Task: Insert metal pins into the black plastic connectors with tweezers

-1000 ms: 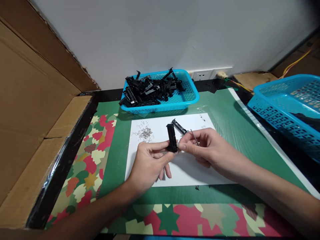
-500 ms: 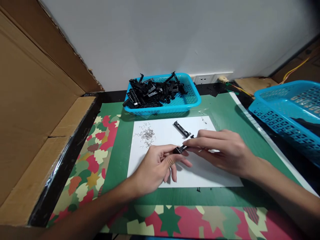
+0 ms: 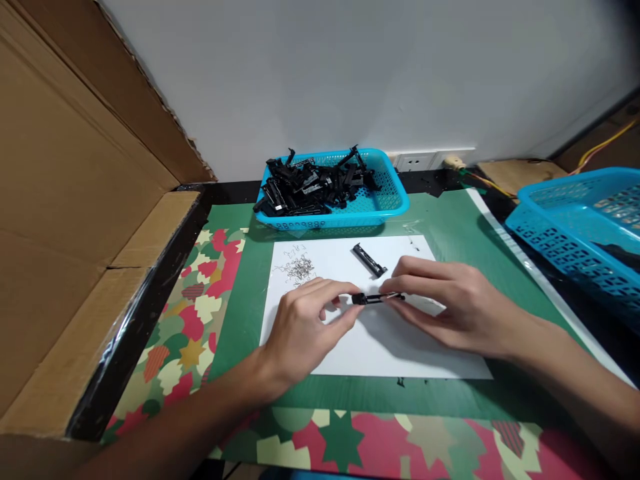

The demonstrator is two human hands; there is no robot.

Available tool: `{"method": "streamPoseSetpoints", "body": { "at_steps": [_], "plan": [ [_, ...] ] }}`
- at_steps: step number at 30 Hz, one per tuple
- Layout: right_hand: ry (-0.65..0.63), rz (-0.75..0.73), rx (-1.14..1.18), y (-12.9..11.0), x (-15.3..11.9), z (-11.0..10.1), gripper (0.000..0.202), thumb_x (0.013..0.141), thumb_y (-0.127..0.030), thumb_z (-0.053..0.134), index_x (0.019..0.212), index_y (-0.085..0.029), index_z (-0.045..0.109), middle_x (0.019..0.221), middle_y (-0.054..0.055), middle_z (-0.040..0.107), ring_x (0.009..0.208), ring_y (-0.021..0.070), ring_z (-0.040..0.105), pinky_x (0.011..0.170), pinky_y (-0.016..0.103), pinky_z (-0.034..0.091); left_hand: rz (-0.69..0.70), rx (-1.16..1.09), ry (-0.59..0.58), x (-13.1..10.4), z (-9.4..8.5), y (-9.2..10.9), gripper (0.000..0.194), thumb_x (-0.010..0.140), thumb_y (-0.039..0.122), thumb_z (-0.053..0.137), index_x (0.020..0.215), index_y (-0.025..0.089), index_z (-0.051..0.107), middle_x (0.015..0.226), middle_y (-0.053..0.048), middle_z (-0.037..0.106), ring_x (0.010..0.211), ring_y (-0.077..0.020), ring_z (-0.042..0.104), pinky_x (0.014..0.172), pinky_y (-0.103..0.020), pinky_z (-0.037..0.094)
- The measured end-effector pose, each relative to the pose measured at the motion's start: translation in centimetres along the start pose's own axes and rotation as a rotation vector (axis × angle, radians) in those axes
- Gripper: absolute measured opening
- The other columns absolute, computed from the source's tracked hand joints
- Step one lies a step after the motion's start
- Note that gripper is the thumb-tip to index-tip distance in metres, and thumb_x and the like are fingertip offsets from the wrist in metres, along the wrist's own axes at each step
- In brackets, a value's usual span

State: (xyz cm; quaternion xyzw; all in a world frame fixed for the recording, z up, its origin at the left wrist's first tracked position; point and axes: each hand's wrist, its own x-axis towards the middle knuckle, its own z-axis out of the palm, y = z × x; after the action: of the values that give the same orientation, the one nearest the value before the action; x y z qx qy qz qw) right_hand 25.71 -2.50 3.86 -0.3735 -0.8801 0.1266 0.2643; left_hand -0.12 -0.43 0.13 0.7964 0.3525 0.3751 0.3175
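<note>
A narrow black plastic part (image 3: 373,299) is held level between my two hands above a white sheet (image 3: 400,353). My left hand (image 3: 313,323) pinches its left end between thumb and fingers. The fingertips of my right hand (image 3: 450,300) grip it near the right end. Behind it, a second black part (image 3: 369,261) lies slanted on the sheet. To the left on the same sheet is a loose pile of tiny thin wire pieces (image 3: 301,269).
A blue basket (image 3: 345,219) heaped with black parts stands at the back by the wall. Another blue basket (image 3: 555,247) is at the right. Cardboard (image 3: 65,200) rises along the left. A plug (image 3: 454,162) sits in a wall socket.
The held part has turned from slanted to nearly level. My left hand's lower fingers have curled in behind the thumb. The view has shifted slightly.
</note>
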Motion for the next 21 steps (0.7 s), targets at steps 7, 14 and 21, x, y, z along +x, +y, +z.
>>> {"method": "streamPoseSetpoints", "body": {
  "at_steps": [7, 14, 21],
  "plan": [
    [0.020, 0.059, -0.100, 0.5, 0.1, -1.0, 0.027, 0.107, -0.016, 0.053, 0.118, -0.021, 0.077, 0.105, 0.012, 0.072, 0.088, 0.0208, 0.070, 0.074, 0.032, 0.056, 0.163, 0.176, -0.011, -0.3, 0.5, -0.4, 0.014, 0.095, 0.016, 0.075, 0.109, 0.018, 0.079, 0.088, -0.004, 0.081, 0.076, -0.0166, 0.072, 0.068, -0.030, 0.056],
    [0.398, 0.319, 0.067, -1.4, 0.2, 1.0, 0.001, 0.094, -0.026, 0.083, 0.095, -0.025, 0.083, 0.091, 0.001, 0.084, 0.073, 0.0189, 0.079, 0.068, 0.029, 0.064, 0.294, 0.242, -0.076, -0.6, 0.5, -0.9, 0.015, 0.101, 0.012, 0.067, 0.113, 0.015, 0.076, 0.094, -0.006, 0.081, 0.086, -0.0197, 0.072, 0.077, -0.033, 0.060],
    [0.432, 0.528, 0.376, -3.3, 1.3, 3.9, 0.019, 0.093, -0.033, 0.083, 0.080, -0.022, 0.075, 0.079, 0.002, 0.080, 0.065, 0.0161, 0.075, 0.060, 0.025, 0.062, 0.292, 0.233, -0.086, -0.8, 0.6, -1.0, 0.015, 0.102, 0.013, 0.065, 0.114, 0.014, 0.074, 0.095, -0.007, 0.080, 0.088, -0.0194, 0.072, 0.079, -0.033, 0.061]
  ]
}}
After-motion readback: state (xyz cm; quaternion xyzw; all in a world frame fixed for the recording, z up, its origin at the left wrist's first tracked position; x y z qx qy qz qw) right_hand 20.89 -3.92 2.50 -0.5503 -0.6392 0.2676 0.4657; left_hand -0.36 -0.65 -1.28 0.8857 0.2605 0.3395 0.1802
